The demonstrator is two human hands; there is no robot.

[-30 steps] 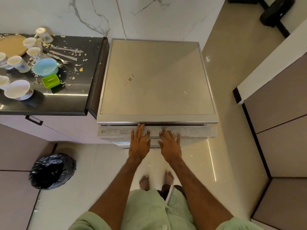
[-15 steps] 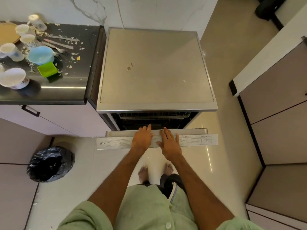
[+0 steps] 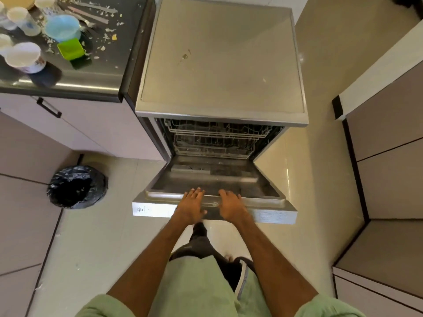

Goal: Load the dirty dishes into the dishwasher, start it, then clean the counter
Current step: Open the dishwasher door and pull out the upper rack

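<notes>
Beyond left hand (image 3: 191, 205): two wire racks (image 3: 217, 131); far up-left: four-plus cups (image 3: 23, 56), one blue bowl (image 3: 61, 27), one green tub (image 3: 70, 48).

KITCHEN: The dishwasher (image 3: 219, 65) mouth is shown open over a lowered door (image 3: 212, 177), its near edge covered by a left hand (image 3: 191, 205) and right hand (image 3: 231, 205). The opening is filled by two wire racks (image 3: 215, 138) (both pushed in). The counter (image 3: 100, 74), far left, is crowded with cups (image 3: 24, 57), a bowl (image 3: 62, 27) and scraps (image 3: 106, 38). Floor at left is taken by a bin (image 3: 76, 186), and bare tile (image 3: 309, 179) is seen right of the door.
</notes>
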